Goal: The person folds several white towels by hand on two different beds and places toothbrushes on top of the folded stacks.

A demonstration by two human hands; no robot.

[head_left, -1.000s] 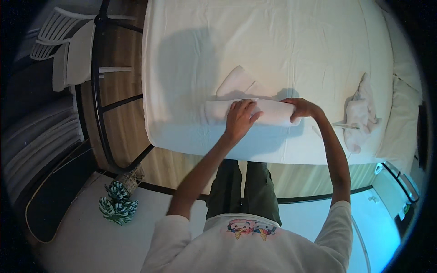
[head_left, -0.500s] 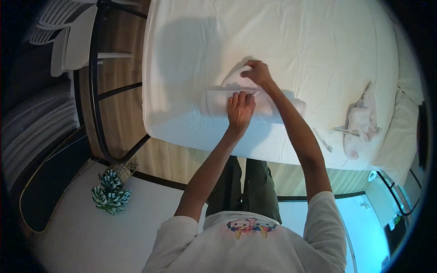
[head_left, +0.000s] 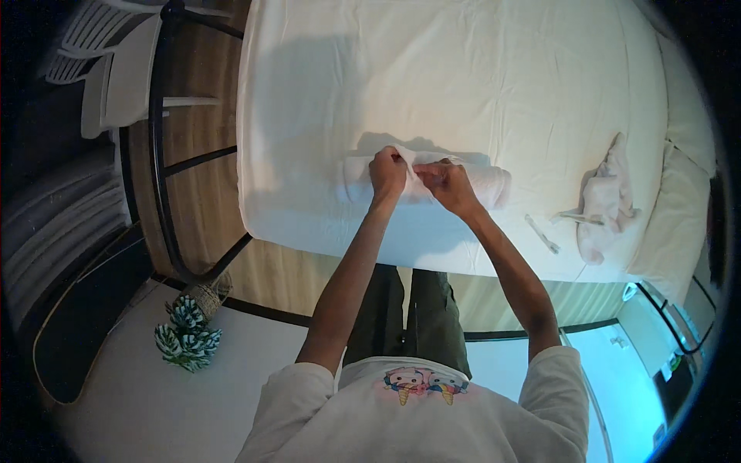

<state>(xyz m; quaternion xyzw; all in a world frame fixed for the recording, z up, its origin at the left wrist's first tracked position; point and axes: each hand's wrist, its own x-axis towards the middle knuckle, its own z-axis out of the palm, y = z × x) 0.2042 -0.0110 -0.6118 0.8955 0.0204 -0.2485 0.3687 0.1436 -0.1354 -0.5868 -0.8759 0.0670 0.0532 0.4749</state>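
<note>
A white rolled towel lies lengthwise across the bed near its front edge. My left hand is closed on a raised flap of it, above the left half of the roll. Just to the right, my right hand pinches the same pale fabric, with its thumb and forefinger drawn together. The flap stands up between my two hands. My fingers cover the middle of the roll.
On the right of the bed lies a crumpled pale cloth, with a small thin white item nearby. Pillows line the far right. A black metal bed frame, a white chair and a potted plant stand left.
My right hand has come down and nearer, bringing the flap over the roll. My left hand has lifted off the roll and closed on the flap.
</note>
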